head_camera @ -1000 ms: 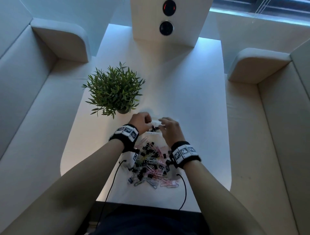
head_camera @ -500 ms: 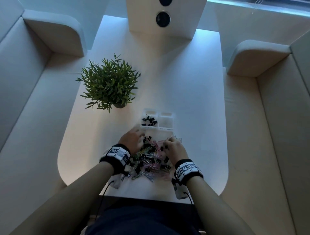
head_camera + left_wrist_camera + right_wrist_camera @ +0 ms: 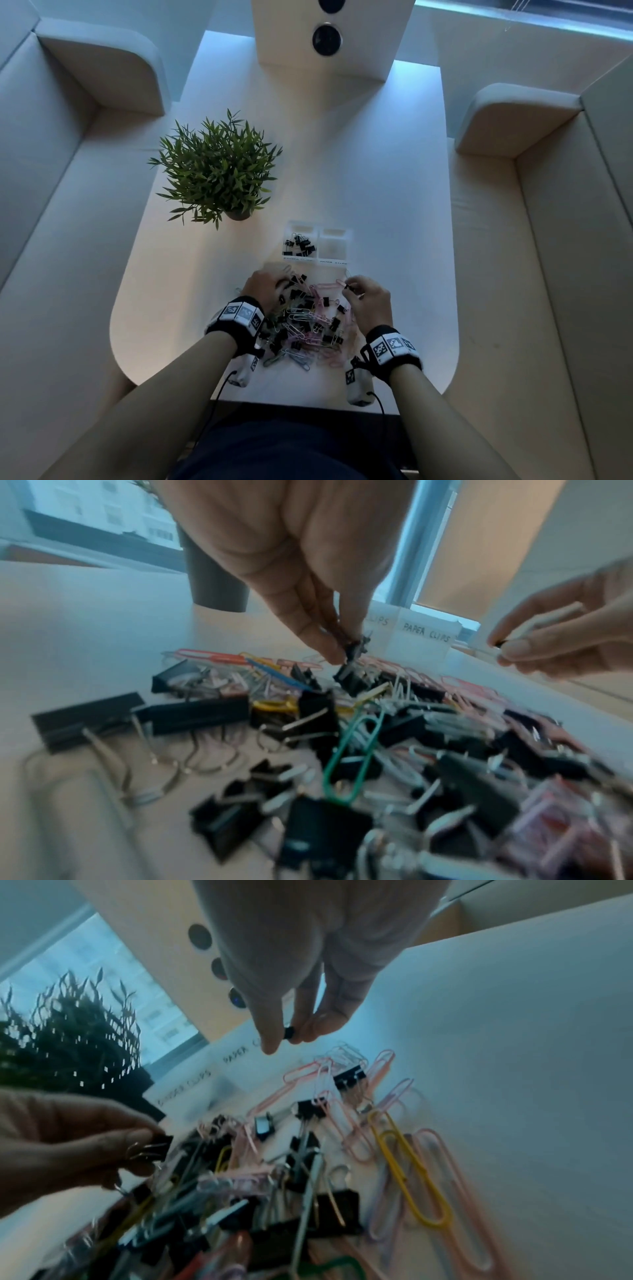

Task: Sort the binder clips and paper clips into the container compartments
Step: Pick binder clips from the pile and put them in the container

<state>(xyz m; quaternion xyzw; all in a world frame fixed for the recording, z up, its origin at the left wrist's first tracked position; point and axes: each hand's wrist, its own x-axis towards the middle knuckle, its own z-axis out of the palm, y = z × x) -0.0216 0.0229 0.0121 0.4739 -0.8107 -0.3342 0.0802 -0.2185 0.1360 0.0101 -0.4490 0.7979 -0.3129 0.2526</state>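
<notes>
The left hand (image 3: 308, 569) pinches a small black binder clip (image 3: 354, 649) at the pile's (image 3: 305, 325) far edge. The right hand (image 3: 308, 961) pinches 1 tiny black clip (image 3: 290, 1033) just above the pile. The container (image 3: 317, 245) sits just beyond, with bare table (image 3: 394, 205) around it.

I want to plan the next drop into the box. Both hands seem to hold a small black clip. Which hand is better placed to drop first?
Probably left. The left hand pinches a black clip just below the box's left compartment, which already holds black clips. The right hand also pinches one, but sits below the other compartment.
</notes>
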